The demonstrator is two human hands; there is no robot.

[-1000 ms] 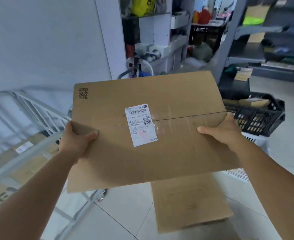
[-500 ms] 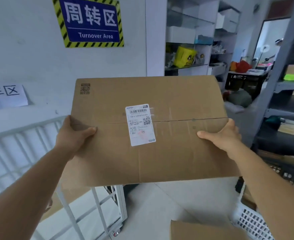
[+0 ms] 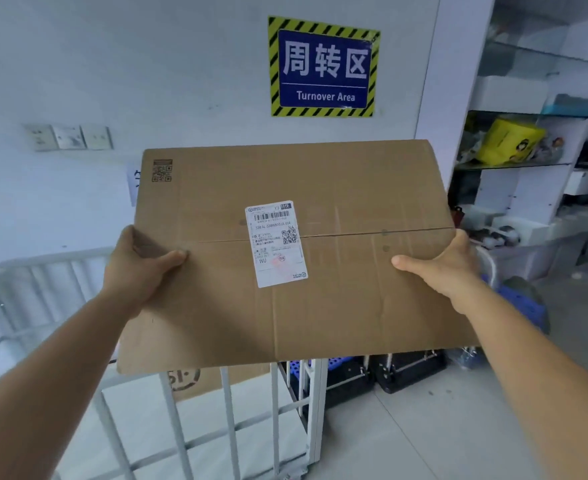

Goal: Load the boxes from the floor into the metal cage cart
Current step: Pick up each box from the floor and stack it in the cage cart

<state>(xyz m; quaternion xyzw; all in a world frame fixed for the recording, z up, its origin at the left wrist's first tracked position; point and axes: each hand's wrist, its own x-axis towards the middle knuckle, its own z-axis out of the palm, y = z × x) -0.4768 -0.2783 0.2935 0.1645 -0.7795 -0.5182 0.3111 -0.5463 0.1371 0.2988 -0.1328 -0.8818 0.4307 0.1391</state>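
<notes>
Brown corrugated cardboard box (image 3: 320, 306), flat and wide, held up at chest height in front of the camera, top face toward the viewer. Left hand (image 3: 140, 271) grips the left edge, thumb lying over the top face, other fingers hidden behind the box. Right hand (image 3: 448, 265) grips the right edge the same way, thumb pointing inward across the cardboard. Both forearms reach in from the bottom corners.

White shipping label (image 3: 276, 243) with barcode and QR code stuck across the centre seam of the box. Printed QR mark (image 3: 162, 170) in the top left corner of the cardboard.

White metal cage cart (image 3: 230, 424) below and left of the box; its barred side and corner post show under the box's lower edge. The box is above the cart, not touching it. Second piece of brown cardboard with a round printed mark (image 3: 195, 382) visible behind the bars, inside the cart.

Blue wall sign with yellow-black striped border (image 3: 323, 67) reading "Turnover Area" above the box. Wall switches (image 3: 69, 136) to the left. White shelving unit (image 3: 528, 188) on the right, a yellow bag (image 3: 510, 140) on one shelf. Black cases (image 3: 400, 372) on the pale tiled floor (image 3: 441, 438) beside the cart.
</notes>
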